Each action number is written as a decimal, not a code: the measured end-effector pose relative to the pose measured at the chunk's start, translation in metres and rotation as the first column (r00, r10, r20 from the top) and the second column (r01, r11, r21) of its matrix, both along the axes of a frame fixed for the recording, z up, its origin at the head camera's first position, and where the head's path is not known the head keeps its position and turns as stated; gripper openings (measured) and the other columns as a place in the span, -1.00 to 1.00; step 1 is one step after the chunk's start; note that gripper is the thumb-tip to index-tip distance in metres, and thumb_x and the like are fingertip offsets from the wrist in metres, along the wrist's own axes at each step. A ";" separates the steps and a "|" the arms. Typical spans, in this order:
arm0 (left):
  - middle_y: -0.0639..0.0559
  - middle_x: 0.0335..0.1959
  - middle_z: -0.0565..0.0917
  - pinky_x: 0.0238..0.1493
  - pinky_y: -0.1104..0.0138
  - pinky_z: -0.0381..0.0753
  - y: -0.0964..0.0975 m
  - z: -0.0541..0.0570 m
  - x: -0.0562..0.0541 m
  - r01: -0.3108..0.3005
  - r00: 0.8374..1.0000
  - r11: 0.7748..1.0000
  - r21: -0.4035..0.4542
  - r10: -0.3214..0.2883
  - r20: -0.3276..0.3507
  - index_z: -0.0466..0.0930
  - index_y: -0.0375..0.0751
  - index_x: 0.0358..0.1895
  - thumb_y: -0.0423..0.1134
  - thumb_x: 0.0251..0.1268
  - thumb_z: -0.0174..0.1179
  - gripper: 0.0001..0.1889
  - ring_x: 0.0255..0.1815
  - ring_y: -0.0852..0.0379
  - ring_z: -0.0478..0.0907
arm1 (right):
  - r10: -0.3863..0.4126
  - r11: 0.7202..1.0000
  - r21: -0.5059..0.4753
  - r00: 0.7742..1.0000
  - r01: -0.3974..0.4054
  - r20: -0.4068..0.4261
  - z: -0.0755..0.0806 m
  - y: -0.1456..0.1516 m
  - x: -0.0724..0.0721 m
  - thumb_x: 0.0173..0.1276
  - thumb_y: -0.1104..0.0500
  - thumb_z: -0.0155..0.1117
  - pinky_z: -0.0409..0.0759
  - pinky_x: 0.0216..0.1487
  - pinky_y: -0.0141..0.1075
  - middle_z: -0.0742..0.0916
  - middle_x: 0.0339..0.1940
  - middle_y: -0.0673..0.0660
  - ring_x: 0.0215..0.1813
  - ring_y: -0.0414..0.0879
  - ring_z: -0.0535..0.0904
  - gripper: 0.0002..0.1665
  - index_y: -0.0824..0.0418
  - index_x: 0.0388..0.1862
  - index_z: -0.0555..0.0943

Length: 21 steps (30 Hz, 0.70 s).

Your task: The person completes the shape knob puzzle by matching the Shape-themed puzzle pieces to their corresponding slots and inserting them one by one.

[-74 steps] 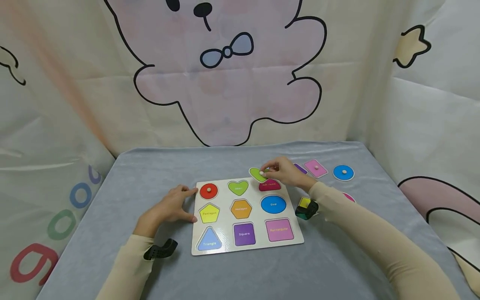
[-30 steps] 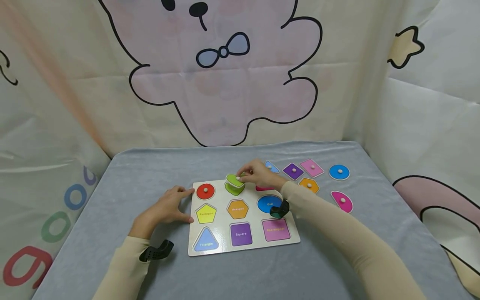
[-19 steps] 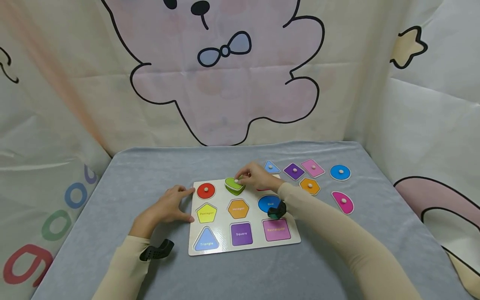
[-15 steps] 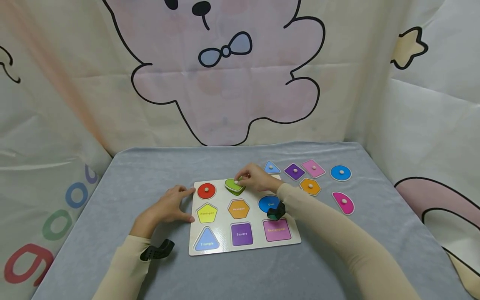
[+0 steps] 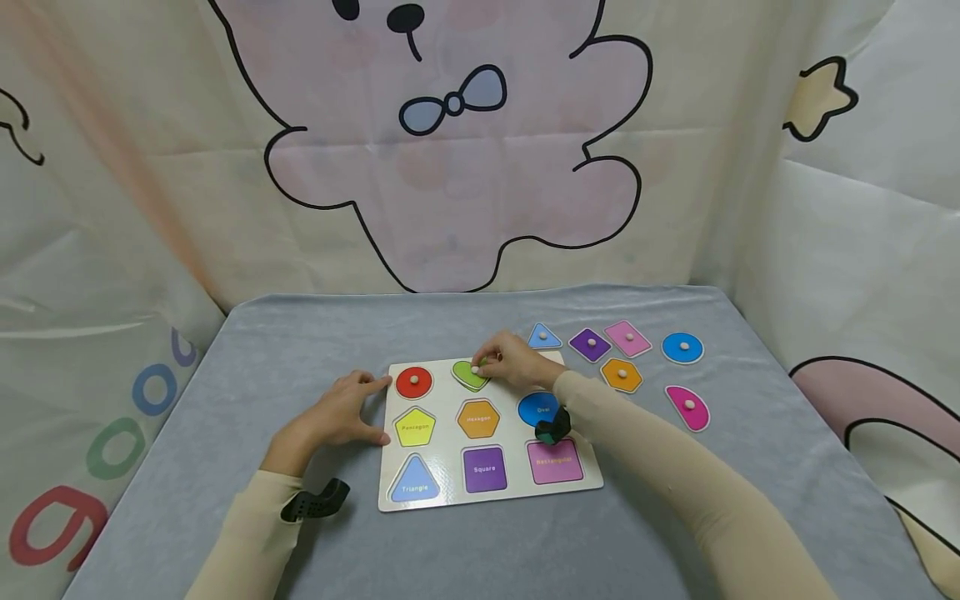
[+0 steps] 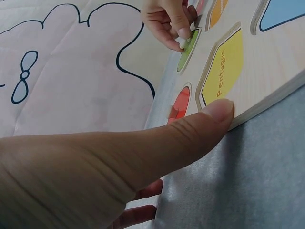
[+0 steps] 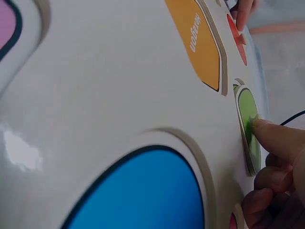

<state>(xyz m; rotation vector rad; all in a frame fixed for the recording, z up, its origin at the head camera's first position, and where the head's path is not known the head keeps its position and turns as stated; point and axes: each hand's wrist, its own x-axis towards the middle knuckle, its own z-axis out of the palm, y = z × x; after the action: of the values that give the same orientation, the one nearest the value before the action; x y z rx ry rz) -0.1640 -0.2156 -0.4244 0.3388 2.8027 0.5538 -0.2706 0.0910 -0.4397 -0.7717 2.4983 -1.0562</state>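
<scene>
My right hand [image 5: 513, 360] pinches the small white knob of a green heart puzzle piece [image 5: 467, 378] between thumb and fingers. That piece lies over the heart recess in the top row of a white peg puzzle board [image 5: 442, 408]; in the right wrist view, the heart piece [image 7: 248, 112] sits at the recess with part of its edge raised. My left hand [image 5: 336, 415] is spread at the board's left edge, its thumb tip on the corner of that edge beside the yellow pentagon recess [image 6: 223, 69]. A red circle piece [image 5: 414, 382] with a knob sits in its recess.
Loose knobbed pieces lie beyond and right of the board: a blue triangle [image 5: 543, 336], purple square [image 5: 589, 344], pink rectangle [image 5: 628, 338], blue oval [image 5: 682, 347], orange hexagon [image 5: 621, 376] and magenta half round [image 5: 687, 407]. Grey cloth [image 5: 480, 554] covers the table.
My right hand has carried the green heart left from the board's upper right to the heart recess and lowered it there. The left hand stays at the board's edge.
</scene>
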 end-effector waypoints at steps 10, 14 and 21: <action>-0.31 0.30 0.43 0.30 -0.13 0.43 0.000 -0.002 -0.001 -0.001 1.000 1.000 -0.001 0.001 -0.002 0.32 -0.19 0.52 0.05 -0.12 0.63 0.06 0.23 -0.21 0.37 | 0.007 1.000 -0.005 1.000 -0.007 -0.011 -0.003 0.001 0.002 0.38 0.23 0.37 0.34 -0.31 -0.40 0.68 -0.32 0.08 -0.30 -0.11 0.42 -0.82 0.20 -0.09 0.80; -0.30 0.29 0.43 0.29 -0.13 0.43 -0.001 -0.002 -0.001 0.003 1.000 1.000 0.001 -0.003 -0.007 0.31 -0.20 0.52 0.05 -0.12 0.63 0.06 0.23 -0.21 0.37 | 0.013 1.000 -0.012 1.000 -0.013 -0.007 -0.003 0.001 0.002 0.38 0.24 0.37 0.35 -0.30 -0.40 0.71 -0.30 0.09 -0.28 -0.11 0.43 -0.82 0.20 -0.09 0.80; -0.31 0.30 0.42 0.29 -0.13 0.43 0.000 -0.001 0.000 0.000 1.000 1.000 0.001 0.000 0.002 0.31 -0.20 0.52 0.04 -0.11 0.62 0.06 0.24 -0.21 0.36 | 0.028 0.999 -0.023 1.000 -0.028 0.003 -0.003 0.001 0.002 0.38 0.25 0.37 0.35 -0.29 -0.40 0.71 -0.28 0.09 -0.27 -0.11 0.43 -0.82 0.22 -0.09 0.80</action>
<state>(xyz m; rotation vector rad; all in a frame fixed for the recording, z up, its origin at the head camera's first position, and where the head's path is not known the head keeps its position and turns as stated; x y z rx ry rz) -0.1643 -0.2155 -0.4253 0.3387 2.8010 0.5557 -0.2682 0.0920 -0.4423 -0.8089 2.4690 -1.0778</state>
